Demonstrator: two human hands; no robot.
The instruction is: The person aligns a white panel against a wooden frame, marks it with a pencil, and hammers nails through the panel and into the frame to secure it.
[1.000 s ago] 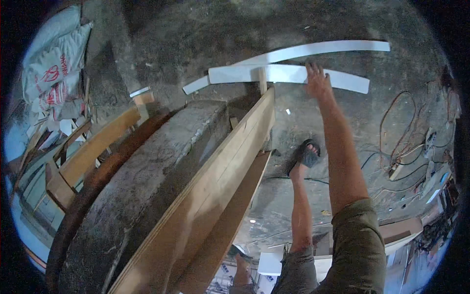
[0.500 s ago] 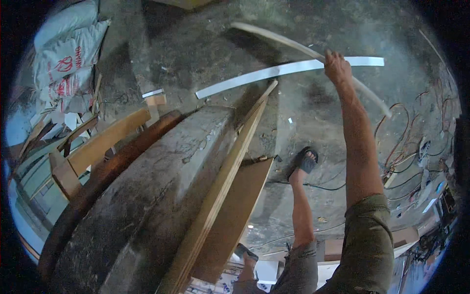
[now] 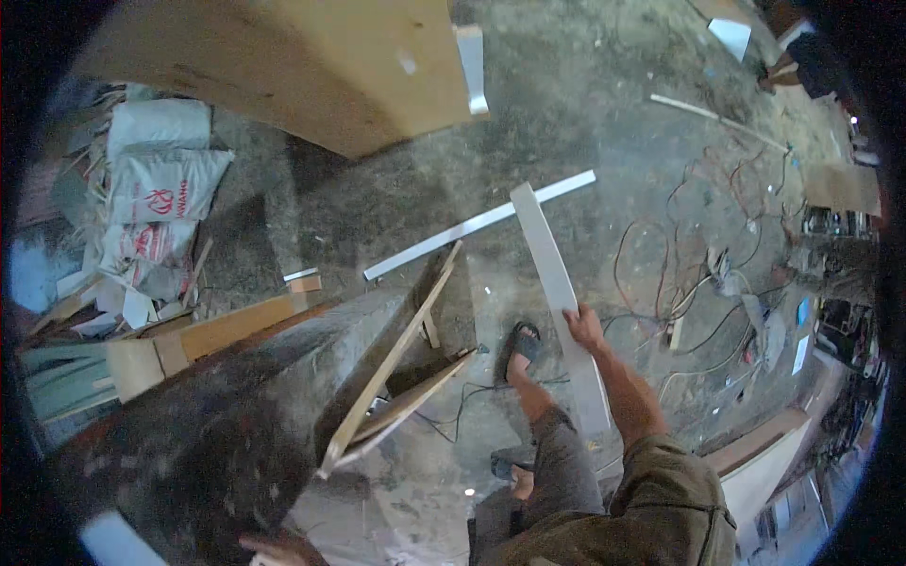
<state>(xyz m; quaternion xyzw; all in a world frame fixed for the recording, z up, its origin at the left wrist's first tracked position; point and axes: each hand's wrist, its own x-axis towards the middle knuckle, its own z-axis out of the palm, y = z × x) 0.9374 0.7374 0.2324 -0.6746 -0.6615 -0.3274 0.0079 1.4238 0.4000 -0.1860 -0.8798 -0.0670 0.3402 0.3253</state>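
My right hand [image 3: 585, 327] is closed on the edge of a long pale board [image 3: 547, 255], gripping it below its middle. The board is held tilted over the floor, its far end overlapping a white strip [image 3: 444, 243] in the picture. At the lower left edge, my left hand [image 3: 278, 548] is partly cut off by the picture's rim. A finger of it points out, and it holds nothing that I can see. It is nearest to a large grey, worn slab-like block [image 3: 217, 415].
Wooden panels [image 3: 392, 377] lean beside the block. A large brown sheet [image 3: 311, 66] stands at the far left, near white sacks [image 3: 170, 189]. Cables [image 3: 661, 274] tangle over the floor on the right. A thin strip [image 3: 717, 123] lies farther back. Another person's arm [image 3: 781, 71] shows at top right.
My right hand has come nearer, bringing the board from edge-on and crosswise to lengthwise with its flat face showing. My left hand has come into view, and the view has shifted.
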